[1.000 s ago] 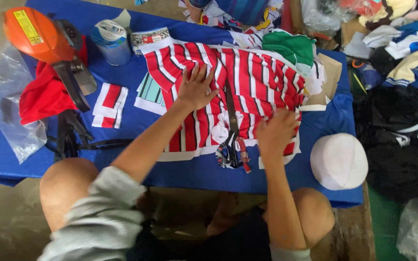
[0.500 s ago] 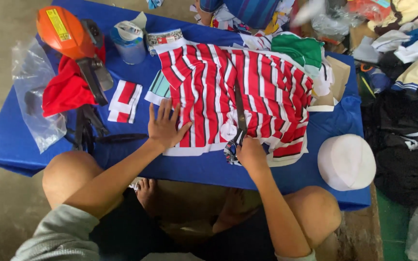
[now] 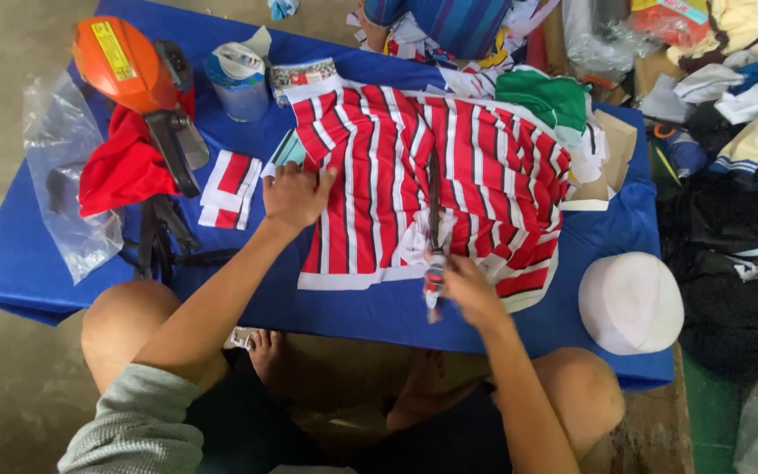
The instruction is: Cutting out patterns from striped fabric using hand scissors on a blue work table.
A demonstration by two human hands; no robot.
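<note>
A soft red-and-white striped fabric piece (image 3: 414, 189) lies spread flat across the low counter (image 3: 37, 263), which is draped in smooth blue cloth. The left hand (image 3: 296, 195) rests on the piece's left edge, fingers loosely spread and pressing down. The right hand (image 3: 471, 290) sits at the bottom hem, fingers pinching a small bunched fold of the striped cloth. A round white cap (image 3: 631, 303) lies to the right; a glossy orange helmet-shaped tool (image 3: 129, 66) is far left.

An orange helmet (image 3: 125, 63) and a plastic tub (image 3: 237, 83) sit far-left on the blue table (image 3: 28, 254); a white cap (image 3: 631, 303) lies right.
</note>
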